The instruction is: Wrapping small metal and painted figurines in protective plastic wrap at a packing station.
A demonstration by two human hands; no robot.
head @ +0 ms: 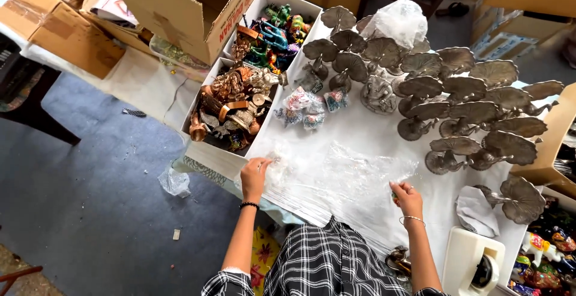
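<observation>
A clear plastic wrap sheet point(336, 173) lies spread on the white table point(372, 128) in front of me. My left hand point(255, 175) pinches the sheet's left edge near the table's edge. At the sheet's right corner, my right hand point(407, 197) grips the plastic between its fingers. Beyond the sheet stand many grey metal leaf-shaped stands point(456, 101) and a grey metal idol figure point(378, 95). Small wrapped colourful figurines point(303, 107) lie just past the sheet.
A white box of copper-coloured figurines point(231, 107) and another of painted figurines point(270, 35) sit at the table's left. An open cardboard box point(186, 8) stands behind. A white tape dispenser point(474, 266) is near my right arm. A plastic bag point(399, 20) lies far back.
</observation>
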